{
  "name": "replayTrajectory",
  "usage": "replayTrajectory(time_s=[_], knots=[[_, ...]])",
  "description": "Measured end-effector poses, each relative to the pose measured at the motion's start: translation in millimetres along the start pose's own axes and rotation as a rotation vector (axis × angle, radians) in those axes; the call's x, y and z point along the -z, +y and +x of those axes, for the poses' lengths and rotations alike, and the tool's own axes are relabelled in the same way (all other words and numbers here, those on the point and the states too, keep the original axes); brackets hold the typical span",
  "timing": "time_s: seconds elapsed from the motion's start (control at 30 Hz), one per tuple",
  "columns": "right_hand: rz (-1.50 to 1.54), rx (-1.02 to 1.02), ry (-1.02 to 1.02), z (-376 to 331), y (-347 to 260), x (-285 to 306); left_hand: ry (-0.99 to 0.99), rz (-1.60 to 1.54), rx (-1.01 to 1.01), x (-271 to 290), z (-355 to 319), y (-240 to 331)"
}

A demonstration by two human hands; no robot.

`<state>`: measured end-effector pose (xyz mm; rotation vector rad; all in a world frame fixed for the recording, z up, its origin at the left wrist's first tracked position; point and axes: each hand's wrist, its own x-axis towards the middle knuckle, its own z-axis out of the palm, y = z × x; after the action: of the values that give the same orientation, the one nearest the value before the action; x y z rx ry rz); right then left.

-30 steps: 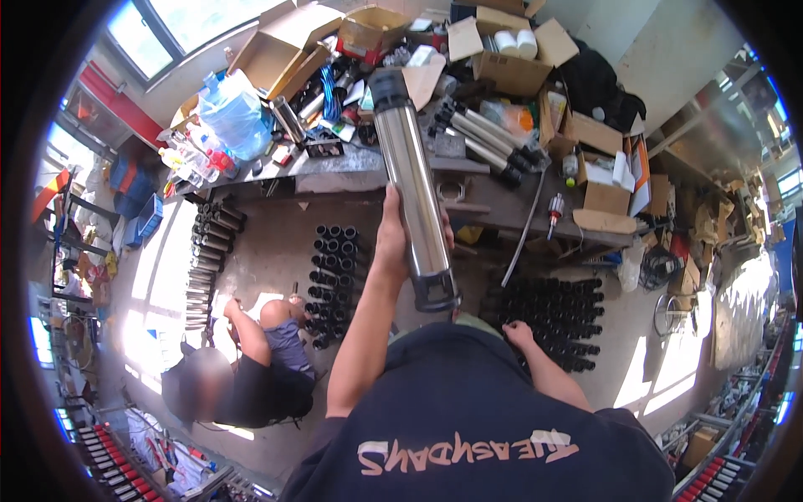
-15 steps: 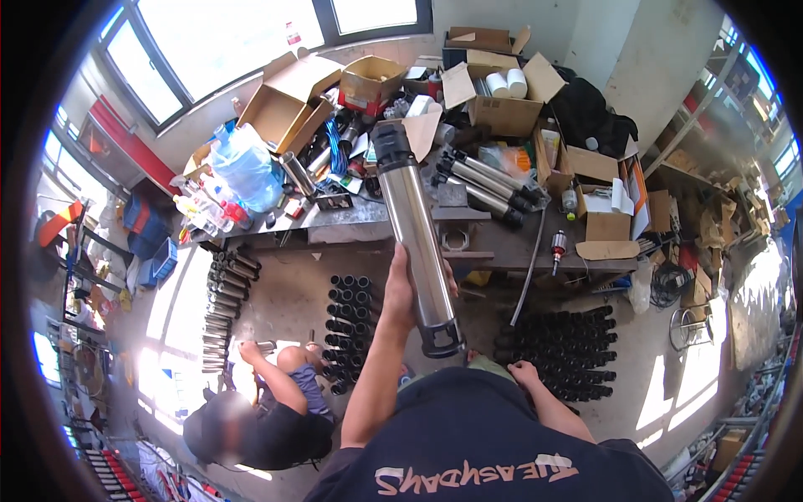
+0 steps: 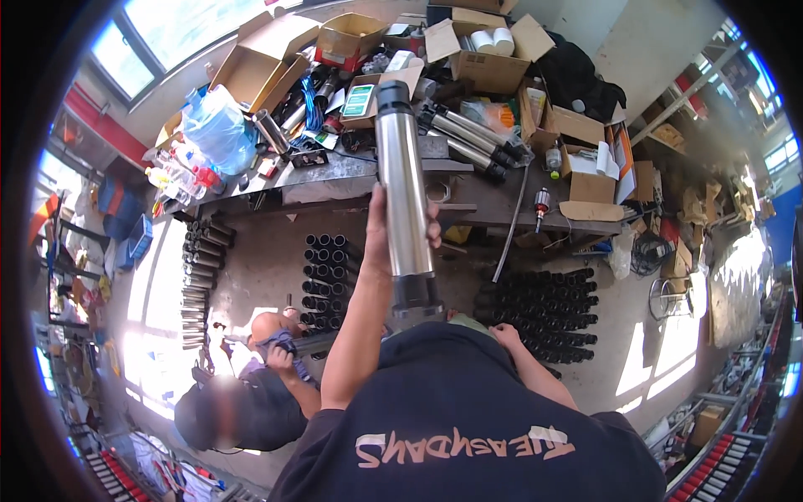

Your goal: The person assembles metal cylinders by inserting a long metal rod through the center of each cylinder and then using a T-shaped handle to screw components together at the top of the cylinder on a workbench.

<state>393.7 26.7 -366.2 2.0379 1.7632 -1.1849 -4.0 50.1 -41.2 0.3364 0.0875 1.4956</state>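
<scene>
My left hand [image 3: 378, 234] is closed round a shiny metal cylinder [image 3: 403, 180] with black ends, held up in front of my chest. The thumb lies along its left side and the fingertips wrap round its right side. Its far black end reaches over the workbench [image 3: 335, 186], while the near black end [image 3: 416, 290] is close to my shirt. Low beside my leg is my right hand [image 3: 507, 335], near the rows of black cylindrical parts [image 3: 552, 309] on the floor. Its fingers are too small and partly hidden to read.
A co-worker [image 3: 242, 410] sits low at the left. Black tubes [image 3: 326, 272] and metal cylinders [image 3: 196, 284] stand in rows on the floor. Cardboard boxes [image 3: 493, 63], a blue plastic bag [image 3: 219, 134] and several similar cylinders [image 3: 468, 142] crowd the bench.
The cylinder in my left hand has turned more upright and its near end has come closer to my body. The view has shifted downward. The co-worker's hand has moved to the right.
</scene>
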Motion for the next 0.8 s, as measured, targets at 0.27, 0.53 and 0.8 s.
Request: replayTrajectory(time_s=[0.27,0.53,0.8], knots=[[-0.04,-0.125,-0.043,-5.1,28.1,18.0,0.335,0.267,-0.007,-9.4,5.9,-11.8],[-0.028,0.025,0.004,7.9,4.0,15.9,0.159,0.12,-0.099,-18.9,7.4,-9.9],[-0.014,0.097,0.017,20.3,-8.5,11.0,0.225,0.264,-0.099,-24.5,6.4,-7.8]])
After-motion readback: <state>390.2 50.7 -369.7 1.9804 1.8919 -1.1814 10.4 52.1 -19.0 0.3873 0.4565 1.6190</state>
